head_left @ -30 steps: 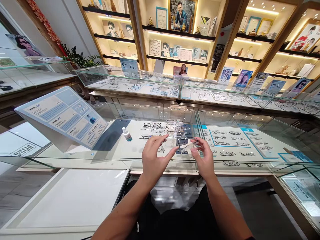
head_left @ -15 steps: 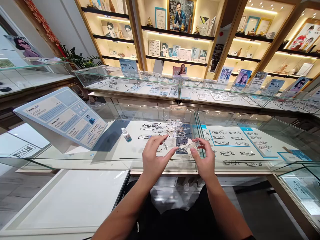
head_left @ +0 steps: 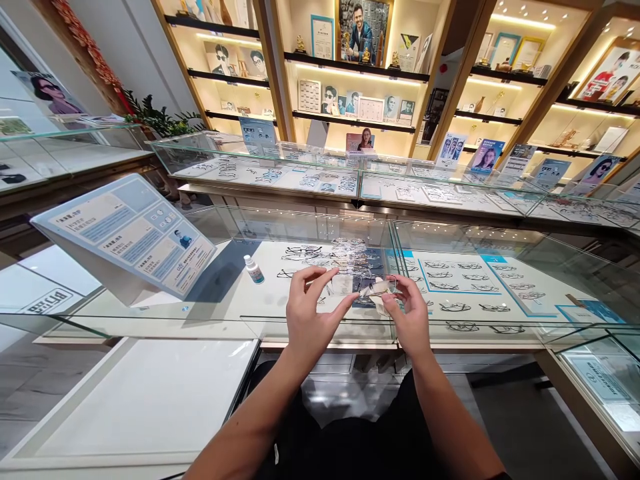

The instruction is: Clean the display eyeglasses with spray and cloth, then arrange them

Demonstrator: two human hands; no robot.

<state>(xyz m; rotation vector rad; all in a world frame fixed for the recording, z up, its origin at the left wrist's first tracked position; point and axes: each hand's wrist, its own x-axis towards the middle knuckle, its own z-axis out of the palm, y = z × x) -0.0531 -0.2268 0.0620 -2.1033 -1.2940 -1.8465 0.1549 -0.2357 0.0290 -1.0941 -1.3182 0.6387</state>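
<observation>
A pair of thin-rimmed glasses (head_left: 346,285) with clear lenses is held up above the glass counter. My left hand (head_left: 313,310) grips its left end, with thumb and index finger curved around the lens. At the other end my right hand (head_left: 410,317) pinches the right lens together with a small pale cloth (head_left: 379,303). The cloth lies against the lower part of that lens, partly hidden by the fingers. To the left of my hands, a small white bottle (head_left: 254,269) with a blue label stands upright on the counter.
A large folded information card (head_left: 130,233) stands at the left on the glass counter (head_left: 320,328). Rows of spectacles (head_left: 473,276) lie inside the case. A white tray (head_left: 150,400) is at the lower left. Further cases and lit shelves (head_left: 357,70) are behind.
The glasses have turned so that the left lens faces the camera more openly. The cloth has shifted slightly lower at the right lens. Both hands keep their hold.
</observation>
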